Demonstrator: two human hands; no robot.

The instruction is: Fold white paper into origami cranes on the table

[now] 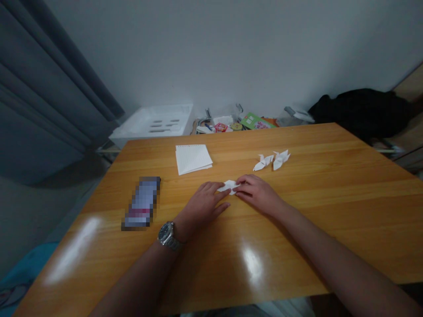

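Observation:
A small piece of folded white paper (229, 185) lies on the wooden table between my two hands. My left hand (206, 200), with a metal watch (168, 234) on its wrist, rests its outstretched fingers on the paper's left side; its thumb is apart from the sheet. At the right edge, my right hand (259, 192) has its fingers closed on the paper. Fingertips cover parts of both ends. Just beyond the right hand stand two folded paper cranes, a left one (263, 163) and a right one (280, 160), close together.
A stack of white notebook sheets (193, 159) lies behind my left hand. A phone (142, 203), its screen blurred out, is at the left. Past the far edge of the table (297, 246) are a white tray (150, 121), a green booklet (254, 121) and black cloth (360, 112).

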